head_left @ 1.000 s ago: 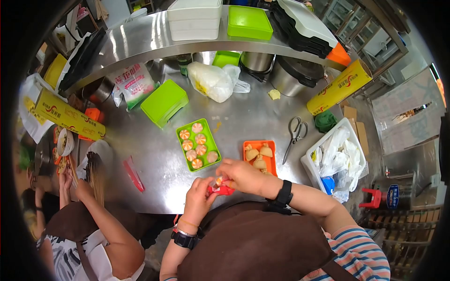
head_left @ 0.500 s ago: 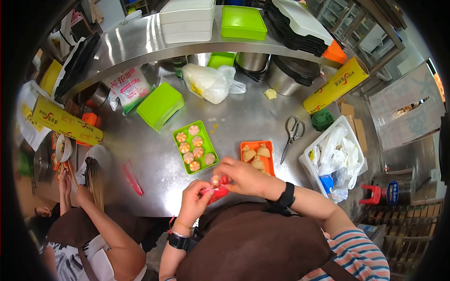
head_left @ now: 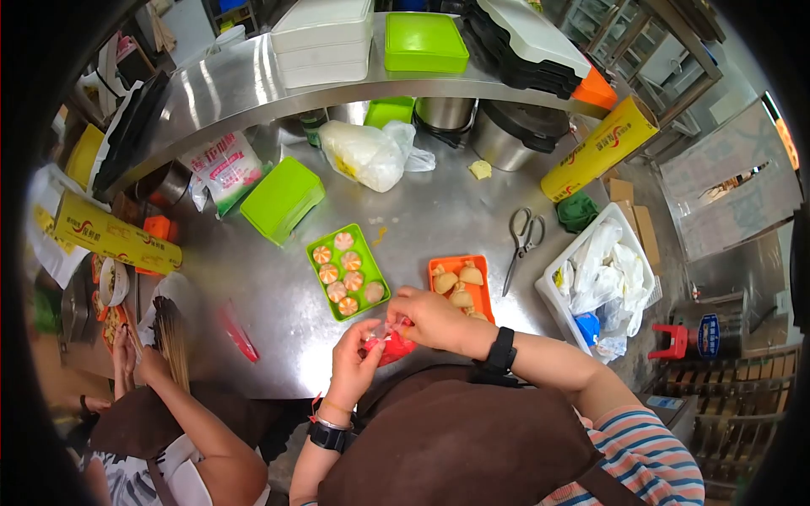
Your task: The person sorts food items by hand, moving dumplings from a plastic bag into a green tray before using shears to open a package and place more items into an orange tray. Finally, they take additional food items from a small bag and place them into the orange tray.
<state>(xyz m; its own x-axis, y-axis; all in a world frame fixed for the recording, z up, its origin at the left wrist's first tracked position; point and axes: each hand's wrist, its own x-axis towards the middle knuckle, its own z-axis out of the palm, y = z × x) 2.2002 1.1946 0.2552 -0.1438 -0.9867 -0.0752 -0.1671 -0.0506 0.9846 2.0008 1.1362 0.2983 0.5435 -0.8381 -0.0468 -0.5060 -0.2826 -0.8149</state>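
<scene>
Both hands pinch red wrapper (head_left: 390, 346) at surface (head_left: 278, 295) edge: left hand (head_left: 356, 361), right hand (head_left: 430, 319). Green tray (head_left: 348, 271), orange tray (head_left: 460, 285) just beyond.

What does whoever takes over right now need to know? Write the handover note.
Left hand: pinching the red packet over the table edge.
Right hand: gripping the same packet from above.
Green tray: two rows of round pieces, just beyond the hands.
Orange tray: a few pale pieces, to its right.
Done: both trays hold food.
Left: the packet in hand; its contents are hidden.
</scene>
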